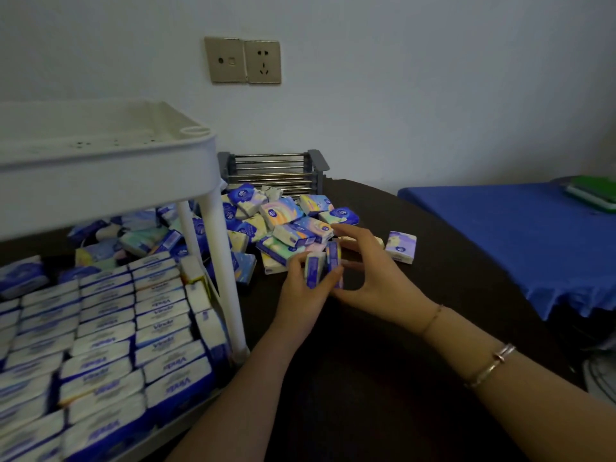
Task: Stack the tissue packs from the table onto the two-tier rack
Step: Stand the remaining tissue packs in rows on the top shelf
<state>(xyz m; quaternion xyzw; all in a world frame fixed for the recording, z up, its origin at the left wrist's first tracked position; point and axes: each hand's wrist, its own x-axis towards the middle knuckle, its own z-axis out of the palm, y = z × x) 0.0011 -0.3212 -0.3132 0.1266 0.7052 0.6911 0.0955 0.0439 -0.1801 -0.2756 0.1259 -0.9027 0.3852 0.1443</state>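
My left hand [301,288] had two upright tissue packs [323,266] in its grip; right hand [370,271] (fingers spread wide) steadied them above the table [383,378], beside the rack [213,261].

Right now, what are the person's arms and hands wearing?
Both forearms are bare, with no sleeves in view and no gloves. The right forearm carries a wide rose-gold bangle, and nearer the right hand sits a thin gold chain bracelet. The left hand and its wrist show no jewellery.
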